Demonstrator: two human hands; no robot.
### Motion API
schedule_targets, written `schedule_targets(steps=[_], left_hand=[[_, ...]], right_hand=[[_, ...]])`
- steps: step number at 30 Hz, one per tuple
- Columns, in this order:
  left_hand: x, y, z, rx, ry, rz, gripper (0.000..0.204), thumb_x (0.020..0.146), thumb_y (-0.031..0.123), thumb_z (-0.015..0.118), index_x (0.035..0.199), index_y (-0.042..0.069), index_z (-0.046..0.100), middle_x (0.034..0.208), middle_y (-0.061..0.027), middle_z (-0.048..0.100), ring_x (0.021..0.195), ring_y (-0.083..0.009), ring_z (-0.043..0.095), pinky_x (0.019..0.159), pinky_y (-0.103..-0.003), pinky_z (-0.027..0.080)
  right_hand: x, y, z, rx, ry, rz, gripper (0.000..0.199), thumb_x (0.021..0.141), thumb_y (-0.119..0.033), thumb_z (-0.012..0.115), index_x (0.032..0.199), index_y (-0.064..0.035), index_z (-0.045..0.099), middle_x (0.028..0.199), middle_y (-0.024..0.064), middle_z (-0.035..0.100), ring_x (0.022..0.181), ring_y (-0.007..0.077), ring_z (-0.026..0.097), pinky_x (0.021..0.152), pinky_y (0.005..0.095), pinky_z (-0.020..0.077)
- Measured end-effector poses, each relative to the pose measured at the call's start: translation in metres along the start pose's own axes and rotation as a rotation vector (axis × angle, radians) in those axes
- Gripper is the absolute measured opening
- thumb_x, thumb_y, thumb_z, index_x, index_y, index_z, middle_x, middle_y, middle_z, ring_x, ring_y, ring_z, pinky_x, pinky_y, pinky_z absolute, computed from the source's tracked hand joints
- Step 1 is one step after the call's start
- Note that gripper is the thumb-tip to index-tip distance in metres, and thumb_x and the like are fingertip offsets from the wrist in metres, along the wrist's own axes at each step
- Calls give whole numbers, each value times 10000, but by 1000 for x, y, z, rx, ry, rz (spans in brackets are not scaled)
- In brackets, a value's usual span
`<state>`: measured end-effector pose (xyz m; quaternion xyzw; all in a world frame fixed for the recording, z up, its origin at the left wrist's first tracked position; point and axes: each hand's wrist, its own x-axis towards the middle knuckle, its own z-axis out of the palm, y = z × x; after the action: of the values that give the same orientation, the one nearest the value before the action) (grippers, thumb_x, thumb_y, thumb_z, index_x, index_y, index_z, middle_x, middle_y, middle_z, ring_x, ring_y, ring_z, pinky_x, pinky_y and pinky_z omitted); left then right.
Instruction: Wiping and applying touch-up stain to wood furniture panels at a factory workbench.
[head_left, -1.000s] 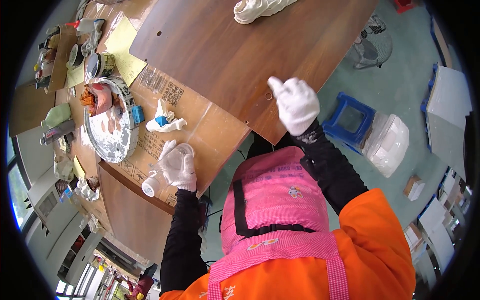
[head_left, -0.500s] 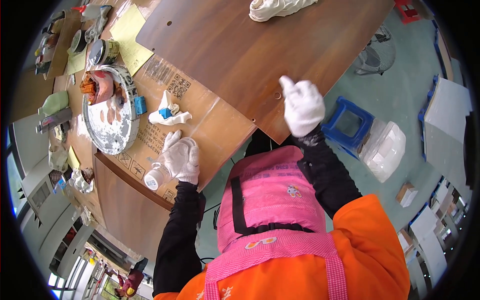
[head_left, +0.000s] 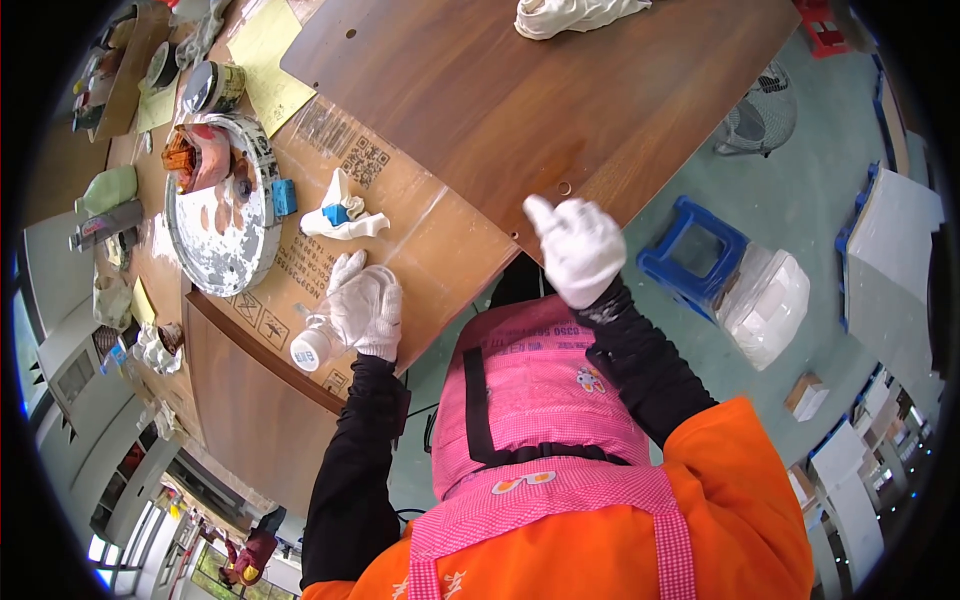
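Note:
My left hand point(head_left: 365, 308), in a white glove, is closed round a clear plastic bottle with a white cap point(head_left: 308, 350). The bottle lies tilted over the cardboard point(head_left: 425, 275), cap toward the lower left. My right hand point(head_left: 580, 250), also gloved, is at the near corner of a brown wood-grain panel point(head_left: 500, 130). Its fingers are curled, with one digit pointing up and left; whatever they may hold is hidden. Beyond that hand, a small round mark point(head_left: 565, 188) shows on the panel. A white cloth with a blue block point(head_left: 337, 215) lies beyond my left hand.
A paint-smeared round lid point(head_left: 220, 265) bears an orange-stained pad point(head_left: 180, 155); another blue block point(head_left: 285, 197) sits beside it. Left lie a jar point(head_left: 212, 88) and yellow paper point(head_left: 265, 60). A blue stool point(head_left: 692, 215), plastic bag point(head_left: 768, 315) and fan point(head_left: 760, 115) stand right.
My right hand has moved left and toward me, away from the round mark to the panel's near corner. My left hand keeps its hold on the bottle. The view has shifted slightly.

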<state>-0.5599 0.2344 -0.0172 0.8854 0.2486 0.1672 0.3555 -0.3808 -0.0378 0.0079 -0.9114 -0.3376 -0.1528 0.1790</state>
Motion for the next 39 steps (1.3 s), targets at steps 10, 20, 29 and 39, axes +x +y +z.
schedule_targets(steps=[10,20,29,39], left_hand=[[-1,2,1,18,-16,26,677,883,449,744,1341,-9,545,1388,-176,594,1400,-350,471,1205,-495,312],[1,0,5,-103,46,43,641,886,414,754,1329,0,545,1350,-165,629,1387,-348,490,1209,-497,309],[-1,-4,2,-62,41,37,692,894,463,746,1357,-10,542,1369,-165,611,1389,-345,484,1207,-495,313],[-3,-2,1,-29,12,4,679,878,405,759,1367,-10,536,1399,-173,589,1405,-352,465,1207,-493,310]], right_hand=[[19,30,-6,39,29,21,125,862,-167,769,978,-134,740,756,33,508,669,243,576,564,388,469],[9,24,-2,66,-58,-69,200,898,-214,739,1089,-152,744,765,33,524,684,233,576,571,406,462],[11,19,-12,172,-60,-120,221,847,-112,813,723,-142,633,724,18,541,636,239,564,533,384,452],[11,15,-11,162,-83,-91,64,882,-112,731,854,-153,691,757,32,553,656,243,581,571,406,466]])
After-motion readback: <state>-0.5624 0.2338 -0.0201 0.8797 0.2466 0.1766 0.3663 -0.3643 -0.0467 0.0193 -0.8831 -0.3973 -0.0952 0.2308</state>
